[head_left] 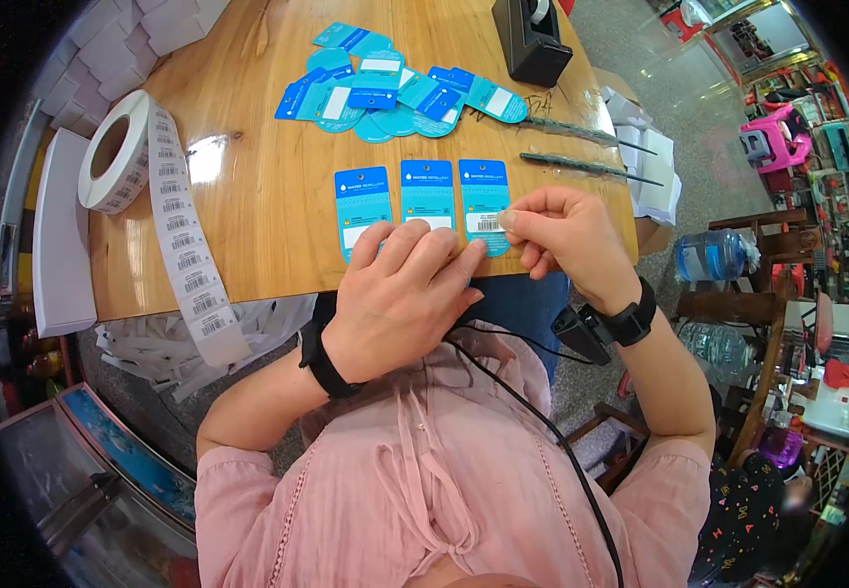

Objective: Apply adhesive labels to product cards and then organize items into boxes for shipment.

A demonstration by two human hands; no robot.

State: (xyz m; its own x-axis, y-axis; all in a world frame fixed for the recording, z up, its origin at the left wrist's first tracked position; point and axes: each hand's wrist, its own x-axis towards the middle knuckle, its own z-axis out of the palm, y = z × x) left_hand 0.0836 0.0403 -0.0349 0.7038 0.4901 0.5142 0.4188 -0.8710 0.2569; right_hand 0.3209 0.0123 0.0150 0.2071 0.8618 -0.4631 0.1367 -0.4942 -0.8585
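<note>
Three blue hang tags lie in a row near the table's front edge: a left tag [362,183], a middle tag [426,181] and a right tag [482,176]. My left hand [400,284] rests over their lower ends with its fingers stretched out, one fingertip on the right tag. My right hand [562,235] pinches the right end of a white barcode sticker [486,223], which lies over the right tag. The middle tag's lower part is hidden under my left fingers. White blank panels show on the left and middle tags.
A roll of barcode stickers [116,152] stands at the left, its strip hanging over the front edge. Loose blue tags [375,98] are heaped at the back. A black tape dispenser [532,49] and two dark thin rods [581,167] lie to the right. White boxes [62,235] flank the table.
</note>
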